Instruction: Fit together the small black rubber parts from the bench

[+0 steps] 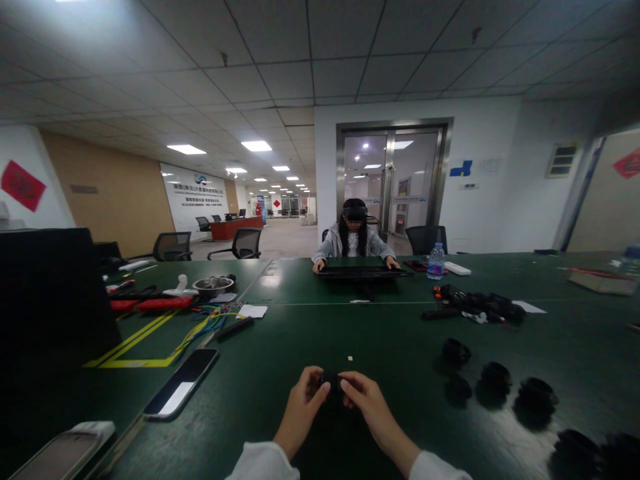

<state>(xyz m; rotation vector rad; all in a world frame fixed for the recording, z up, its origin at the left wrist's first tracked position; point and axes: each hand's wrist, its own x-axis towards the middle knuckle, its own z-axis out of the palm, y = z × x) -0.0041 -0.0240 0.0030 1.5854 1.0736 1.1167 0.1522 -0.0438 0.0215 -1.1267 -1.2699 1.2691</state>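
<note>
Between my two hands, just above the green table [280, 327], is a small black part [331, 382]; its exact kind is too dark to make out. My left hand [306, 399] pinches its left side with thumb and fingers. On the other side, my right hand [364, 398] grips it the same way. A tiny pale square piece [350, 359] lies on the table just beyond my hands. To the right stand several round black ring-like parts [495, 379], spread toward the near right corner.
A phone [183, 385] and another phone [65, 453] lie at left near a dark monitor [50, 300]. Coloured wires [213, 321] and a metal bowl [213, 285] are beyond. Across the table a person [355, 233] holds a black panel [360, 273]. A bottle [436, 262] stands at right.
</note>
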